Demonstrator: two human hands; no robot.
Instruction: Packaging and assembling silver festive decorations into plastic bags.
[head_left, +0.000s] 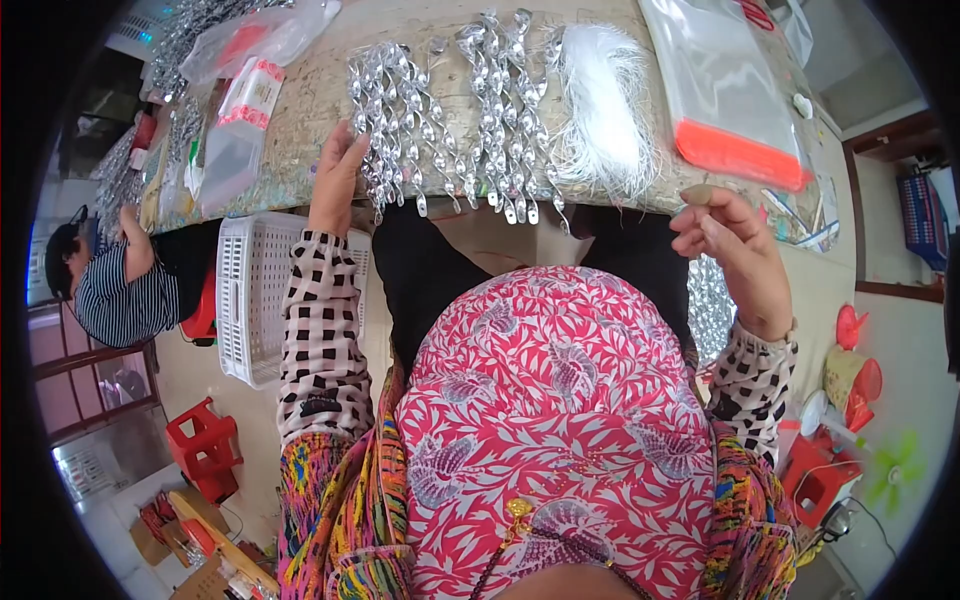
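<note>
Silver twisted metallic spiral strips lie in rows across the near part of the worktable, their lower ends hanging over its edge. A second cluster of such spirals is just to the right. My left hand is at the table edge beside the leftmost strips, fingers stretched upward and thumb close to the outer strip; whether it touches cannot be made out. Over the right part of the edge hovers my right hand, fingers loosely bent and apart, with nothing visible in them. Between lies a bundle of white threads.
Clear plastic bags with an orange-red band lie at the right. A clear plastic box and silver strips stand at the left. Below are a white plastic crate and a red stool. Another person sits far left.
</note>
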